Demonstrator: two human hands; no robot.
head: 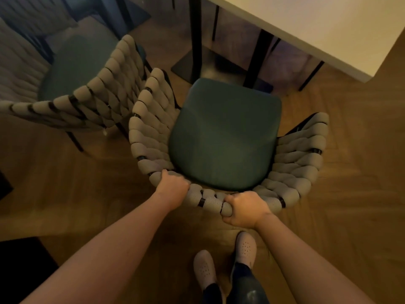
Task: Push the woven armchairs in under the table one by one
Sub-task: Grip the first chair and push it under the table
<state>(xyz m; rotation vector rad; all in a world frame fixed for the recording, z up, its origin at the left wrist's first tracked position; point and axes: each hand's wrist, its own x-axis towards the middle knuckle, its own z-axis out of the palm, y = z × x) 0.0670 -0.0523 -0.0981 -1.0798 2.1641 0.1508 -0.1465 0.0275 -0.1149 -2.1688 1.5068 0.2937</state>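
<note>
Gripping the back rail of the nearer woven armchair (223, 137) with both hands. The left grip (173, 185) is clenched over the woven rail at lower centre-left. The right grip (245, 210) is wrapped round the same rail just right of centre, fingers curled under it. The chair sits mid-frame, its teal seat facing the white tabletop (306, 25) at upper right. The seat front is close to the black table legs (195, 36) and their flat base (188, 66); the seat does not look to be under the tabletop yet. A second woven armchair (94, 102) stands at upper left. Its woven side is hard against the held chair's left arm, touching or just apart, cannot tell. Pale perforated shoes (245, 246) stand right behind the chair on the wood floor (350, 194). Judgement: the push on this chair is at its start, with most of the travel left. To do it well, press evenly through both grips so the chair tracks straight and does not swing. Aim the seat front to pass the black legs without butting them. Ease the left arm off the neighbour's weave first so the two don't snag. Go slowly where the woven arms meet the tabletop edge; clearance there cannot be read from this angle. Step forward with the chair, don't overreach.
</note>
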